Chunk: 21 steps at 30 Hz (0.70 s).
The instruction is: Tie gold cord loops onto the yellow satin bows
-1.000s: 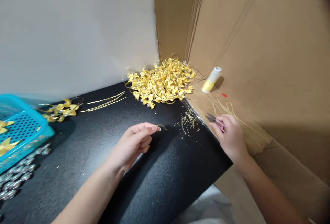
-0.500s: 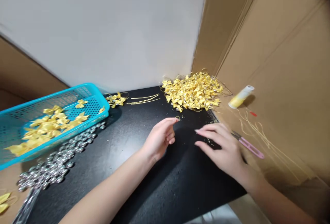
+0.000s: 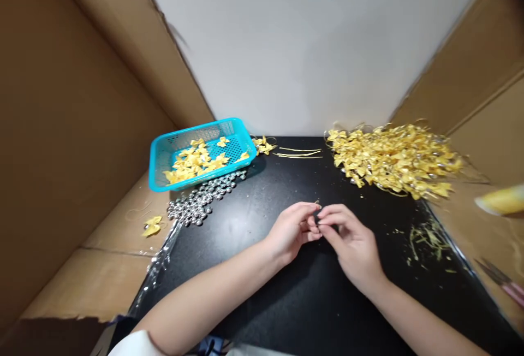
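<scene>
Cardboard (image 3: 82, 72) walls in the left side, and on its flat part lies a lone yellow bow (image 3: 152, 226) with a thin loop. Next comes a turquoise basket (image 3: 234, 146) holding loose yellow bows (image 3: 194, 160). Silver beads (image 3: 200, 197) spread along its near side, mostly on the black table (image 3: 229, 225). Just right of the basket sits a small cluster of bows (image 3: 264, 145), then a few straight gold cords (image 3: 301, 155) lying roughly side by side. Nearer the front, the left hand (image 3: 286, 233) pinches a short gold cord (image 3: 316, 202), whose tip pokes up above the thumb and finger. The right hand (image 3: 354, 244) meets it, thumb and fingertips brought close together; whether they grip the cord too, I cannot tell. Farther right spreads a big heap of beaded bows (image 3: 393, 159), with cord clippings (image 3: 429, 241) in front. Pink-handled snips (image 3: 493, 274) and a yellow-and-white spool (image 3: 503, 200) lie at the right edge.
</scene>
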Each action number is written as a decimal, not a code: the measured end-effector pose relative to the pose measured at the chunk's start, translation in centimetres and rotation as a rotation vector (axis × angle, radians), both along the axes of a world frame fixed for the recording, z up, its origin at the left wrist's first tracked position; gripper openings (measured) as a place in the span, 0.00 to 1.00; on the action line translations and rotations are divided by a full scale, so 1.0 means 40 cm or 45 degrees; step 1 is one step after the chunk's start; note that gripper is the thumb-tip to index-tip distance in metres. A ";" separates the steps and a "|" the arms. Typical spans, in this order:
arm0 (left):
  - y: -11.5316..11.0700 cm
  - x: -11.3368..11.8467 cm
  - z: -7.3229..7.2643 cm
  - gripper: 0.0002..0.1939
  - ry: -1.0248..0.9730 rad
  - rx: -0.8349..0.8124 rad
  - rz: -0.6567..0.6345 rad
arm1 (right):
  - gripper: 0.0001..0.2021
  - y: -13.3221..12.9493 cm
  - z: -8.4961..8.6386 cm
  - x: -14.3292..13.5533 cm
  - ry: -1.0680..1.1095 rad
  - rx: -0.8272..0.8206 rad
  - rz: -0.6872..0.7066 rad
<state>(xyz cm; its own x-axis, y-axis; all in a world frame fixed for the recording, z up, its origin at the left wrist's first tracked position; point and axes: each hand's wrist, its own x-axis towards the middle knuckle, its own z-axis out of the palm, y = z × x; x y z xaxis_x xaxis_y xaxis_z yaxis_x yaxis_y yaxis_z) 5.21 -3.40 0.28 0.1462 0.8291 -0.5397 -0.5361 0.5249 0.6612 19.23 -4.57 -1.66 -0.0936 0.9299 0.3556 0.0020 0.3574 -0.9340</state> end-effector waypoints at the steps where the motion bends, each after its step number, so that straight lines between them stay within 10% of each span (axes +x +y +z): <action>1: -0.006 -0.013 -0.005 0.13 -0.023 -0.032 -0.006 | 0.03 -0.003 0.002 0.007 0.052 -0.007 -0.010; 10: -0.064 -0.187 0.001 0.15 0.135 0.107 0.245 | 0.05 0.006 0.017 0.142 0.330 -0.170 -0.185; 13: -0.029 -0.311 0.062 0.10 0.787 0.466 0.386 | 0.04 0.014 0.016 0.173 0.329 -0.141 -0.286; 17: 0.103 -0.478 0.141 0.10 2.192 0.826 -0.028 | 0.02 0.019 0.017 0.166 -0.171 0.004 -0.418; 21: 0.271 -0.540 0.148 0.12 2.364 0.830 -0.519 | 0.06 0.046 -0.022 0.158 -0.793 0.278 -0.231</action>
